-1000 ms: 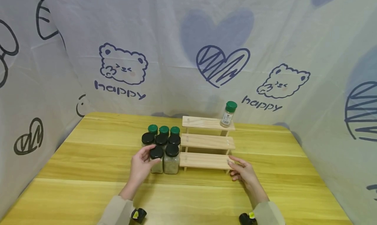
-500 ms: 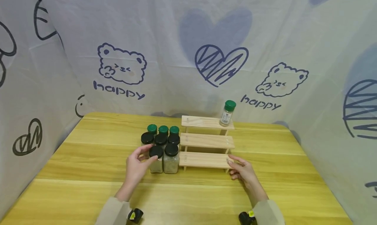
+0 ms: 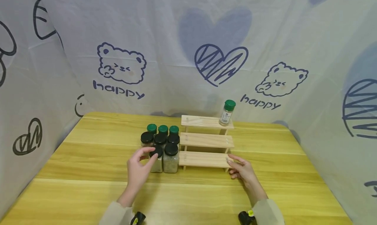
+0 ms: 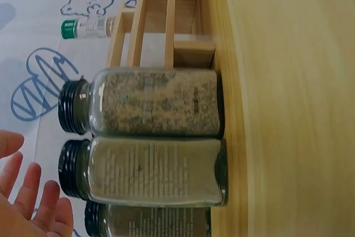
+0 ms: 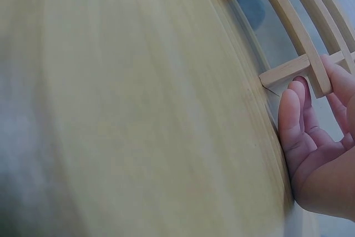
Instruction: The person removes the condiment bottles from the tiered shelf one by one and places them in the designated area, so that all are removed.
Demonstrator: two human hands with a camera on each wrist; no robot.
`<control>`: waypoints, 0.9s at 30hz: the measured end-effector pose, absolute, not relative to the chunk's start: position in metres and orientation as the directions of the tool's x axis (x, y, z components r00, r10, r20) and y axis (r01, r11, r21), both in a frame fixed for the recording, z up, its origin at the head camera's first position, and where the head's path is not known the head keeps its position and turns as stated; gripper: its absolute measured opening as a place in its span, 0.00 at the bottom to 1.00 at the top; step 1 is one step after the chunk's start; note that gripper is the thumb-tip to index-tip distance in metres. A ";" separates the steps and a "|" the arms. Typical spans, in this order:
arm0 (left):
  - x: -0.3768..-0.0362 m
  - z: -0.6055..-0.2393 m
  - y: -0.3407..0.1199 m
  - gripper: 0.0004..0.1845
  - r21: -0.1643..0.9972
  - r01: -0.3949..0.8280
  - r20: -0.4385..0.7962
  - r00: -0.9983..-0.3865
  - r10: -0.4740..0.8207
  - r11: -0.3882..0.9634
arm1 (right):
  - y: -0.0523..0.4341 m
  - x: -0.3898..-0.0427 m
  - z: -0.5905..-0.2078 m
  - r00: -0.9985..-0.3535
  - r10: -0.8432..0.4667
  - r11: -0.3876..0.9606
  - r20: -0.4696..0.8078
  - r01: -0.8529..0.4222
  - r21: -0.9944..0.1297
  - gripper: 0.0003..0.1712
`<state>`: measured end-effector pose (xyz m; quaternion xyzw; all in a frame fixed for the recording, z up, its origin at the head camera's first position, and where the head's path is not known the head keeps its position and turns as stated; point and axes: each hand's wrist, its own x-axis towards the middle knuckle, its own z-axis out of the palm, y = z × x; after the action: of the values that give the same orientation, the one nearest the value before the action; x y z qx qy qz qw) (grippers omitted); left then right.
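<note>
**Left hand at the front jar, right hand steadying the rack**

While our left hand (image 3: 138,169) hovers at the front-left black-capped jar (image 3: 156,159), its fingers are loosely spread around the cap with nothing held; the left wrist view shows the fingertips (image 4: 30,198) apart from the lid, so we judge the grasp not yet made. That jar stands upright on the wooden table (image 3: 88,172), at the near-left corner of the jar cluster (image 3: 160,143), touching its black-capped neighbour (image 3: 171,158), just left of the three-step wooden rack (image 3: 206,141). Our right hand (image 3: 242,171) lies relaxed, its fingers straight against the right end of the lowest step (image 3: 203,159), gripping nothing. One green-capped bottle (image 3: 227,113) stands on the top step, at its right end.

We judge the step in hand to be the reach for the next jar. The move ahead calls for closing thumb and fingers round the cap or the glass shoulder, then lifting straight up so the touching neighbour is not dragged along.

Against a second ago, our left hand has drawn back: then its fingers were over the cap, now they stand off. The right hand, rack and jars are unchanged.
</note>
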<state>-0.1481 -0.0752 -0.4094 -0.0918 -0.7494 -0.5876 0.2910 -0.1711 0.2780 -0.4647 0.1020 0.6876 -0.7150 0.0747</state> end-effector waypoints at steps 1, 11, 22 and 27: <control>-0.146 -0.409 -0.074 0.07 0.820 0.491 0.556 -0.805 -0.206 0.295 | 0.278 -0.171 -0.465 -0.969 0.029 -0.042 -0.246 0.245 -0.969 0.29; -0.134 -0.409 -0.055 0.05 0.859 0.490 0.510 -0.843 -0.170 0.150 | 0.277 -0.172 -0.465 -0.968 0.034 -0.039 -0.248 0.247 -0.968 0.29; -0.132 -0.406 -0.034 0.07 0.952 0.286 0.273 -0.954 0.123 0.110 | 0.278 -0.172 -0.466 -0.967 0.039 -0.038 -0.252 0.250 -0.967 0.28; -0.135 -0.409 -0.023 0.06 0.947 0.283 0.255 -0.950 0.183 0.151 | 0.279 -0.171 -0.468 -0.979 0.022 -0.037 -0.201 0.200 -0.979 0.25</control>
<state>-0.1354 -0.0229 -0.4089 -0.1538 -0.7574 -0.6333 0.0395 -0.1706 0.2787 -0.4678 0.0802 0.6912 -0.7155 0.0624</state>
